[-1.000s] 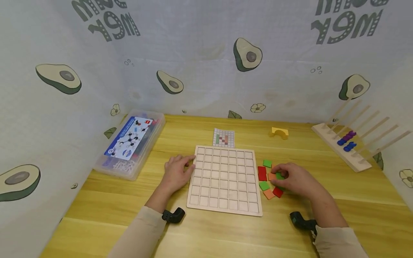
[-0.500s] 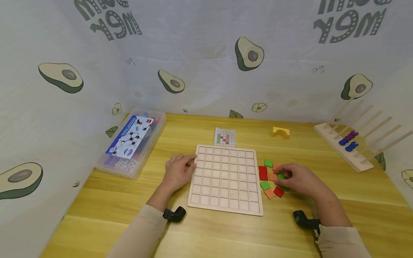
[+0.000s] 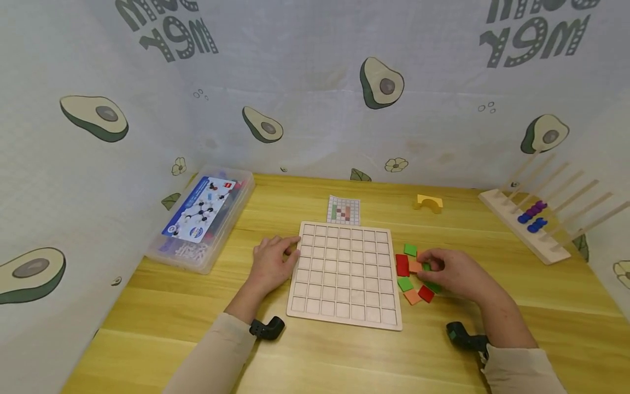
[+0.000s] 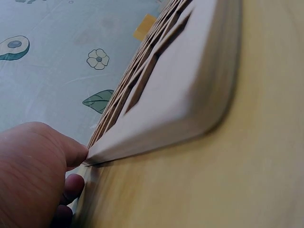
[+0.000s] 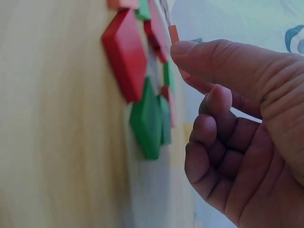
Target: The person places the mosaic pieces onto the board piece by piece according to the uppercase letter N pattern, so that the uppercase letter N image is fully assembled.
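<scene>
A pale wooden grid board (image 3: 344,323) lies flat on the table. My left hand (image 3: 270,265) rests at the board's left side, its fingers relaxed. In the left wrist view that hand (image 4: 33,166) touches the board's rim (image 4: 142,137) without wrapping round it. Over the loose tiles right of the board, my right hand (image 3: 455,275) pinches an orange tile (image 3: 415,266) between thumb and index finger. Its other fingers are curled, as the right wrist view shows. Below the hand lie a red tile (image 5: 126,57) and a green tile (image 5: 146,121). Some tiles are partly hidden by the hand.
A small card with a coloured grid (image 3: 343,210) lies behind the board. At the left stands a clear plastic box (image 3: 202,219). A yellow arch block (image 3: 428,203) and a wooden peg rack (image 3: 524,227) with blue and purple beads stand at the back right.
My right fingers have closed on the orange tile and lifted it slightly off the pile. The left hand stays at the board's edge. The head view has shifted a little.
</scene>
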Action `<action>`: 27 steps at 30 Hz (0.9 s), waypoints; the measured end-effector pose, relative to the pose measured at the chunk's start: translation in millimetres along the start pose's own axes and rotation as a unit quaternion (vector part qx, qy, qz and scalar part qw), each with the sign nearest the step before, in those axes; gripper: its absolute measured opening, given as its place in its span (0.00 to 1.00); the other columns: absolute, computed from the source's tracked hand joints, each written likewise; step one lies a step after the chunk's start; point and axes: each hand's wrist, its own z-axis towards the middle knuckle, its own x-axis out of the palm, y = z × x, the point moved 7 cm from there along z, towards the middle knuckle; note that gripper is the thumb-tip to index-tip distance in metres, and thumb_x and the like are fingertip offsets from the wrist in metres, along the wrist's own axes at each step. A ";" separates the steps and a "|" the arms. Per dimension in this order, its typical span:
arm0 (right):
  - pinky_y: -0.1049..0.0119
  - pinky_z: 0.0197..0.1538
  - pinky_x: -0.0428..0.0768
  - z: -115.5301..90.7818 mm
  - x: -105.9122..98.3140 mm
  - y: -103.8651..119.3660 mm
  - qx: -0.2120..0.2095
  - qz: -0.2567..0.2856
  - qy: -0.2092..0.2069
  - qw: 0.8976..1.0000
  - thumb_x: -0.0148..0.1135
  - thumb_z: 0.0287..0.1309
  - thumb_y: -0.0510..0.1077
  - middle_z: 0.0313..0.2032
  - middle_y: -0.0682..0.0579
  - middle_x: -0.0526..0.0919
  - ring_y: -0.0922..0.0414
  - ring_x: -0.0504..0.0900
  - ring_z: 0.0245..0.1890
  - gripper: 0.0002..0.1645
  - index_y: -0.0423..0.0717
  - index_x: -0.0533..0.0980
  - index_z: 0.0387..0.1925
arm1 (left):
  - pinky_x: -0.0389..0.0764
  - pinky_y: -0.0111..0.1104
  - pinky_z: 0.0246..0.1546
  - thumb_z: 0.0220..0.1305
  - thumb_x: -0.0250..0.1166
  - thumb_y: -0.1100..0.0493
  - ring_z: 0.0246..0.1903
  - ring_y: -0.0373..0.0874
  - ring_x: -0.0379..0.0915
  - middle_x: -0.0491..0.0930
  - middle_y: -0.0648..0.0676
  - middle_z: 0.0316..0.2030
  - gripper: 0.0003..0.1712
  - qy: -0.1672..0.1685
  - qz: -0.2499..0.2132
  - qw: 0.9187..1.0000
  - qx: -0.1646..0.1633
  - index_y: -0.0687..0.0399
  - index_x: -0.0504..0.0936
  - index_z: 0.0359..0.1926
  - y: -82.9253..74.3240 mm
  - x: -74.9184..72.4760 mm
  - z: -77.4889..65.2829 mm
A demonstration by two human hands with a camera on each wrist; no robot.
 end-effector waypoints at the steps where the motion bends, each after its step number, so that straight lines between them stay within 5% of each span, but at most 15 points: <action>1: 0.65 0.32 0.65 0.1 -0.8 2.8 -0.005 0.000 -0.002 1.000 0.70 0.62 0.53 0.30 0.53 0.71 0.57 0.68 0.31 0.22 0.41 0.81 0.50 | 0.60 0.42 0.45 0.71 0.63 0.51 0.36 0.45 0.64 0.79 0.47 0.32 0.21 -0.001 0.000 1.000 0.000 0.46 0.83 0.62 0.0 0.0 0.0; 13: 0.67 0.30 0.67 9.1 -6.8 39.1 -0.039 -0.013 -0.026 0.999 0.70 0.62 0.48 0.27 0.54 0.73 0.58 0.69 0.28 0.17 0.42 0.82 0.48 | 0.60 0.42 0.45 0.70 0.64 0.52 0.36 0.46 0.65 0.79 0.46 0.31 0.21 -0.013 -0.003 1.000 0.006 0.47 0.84 0.61 0.7 0.6 0.5; 21: 0.64 0.31 0.69 23.4 6.5 56.4 -0.026 -0.003 0.004 1.000 0.69 0.63 0.52 0.28 0.53 0.75 0.57 0.71 0.27 0.20 0.44 0.82 0.51 | 0.59 0.41 0.44 0.70 0.63 0.51 0.36 0.45 0.64 0.80 0.46 0.33 0.21 -0.014 -0.002 1.000 0.004 0.46 0.84 0.62 0.4 1.2 -0.2; 27: 0.66 0.29 0.69 31.4 16.4 76.0 -0.057 0.024 0.013 0.998 0.69 0.63 0.50 0.28 0.53 0.74 0.57 0.70 0.25 0.17 0.45 0.82 0.49 | 0.59 0.40 0.43 0.70 0.63 0.52 0.35 0.44 0.63 0.79 0.46 0.32 0.20 -0.018 0.002 1.000 0.008 0.44 0.85 0.61 -1.4 0.0 -1.1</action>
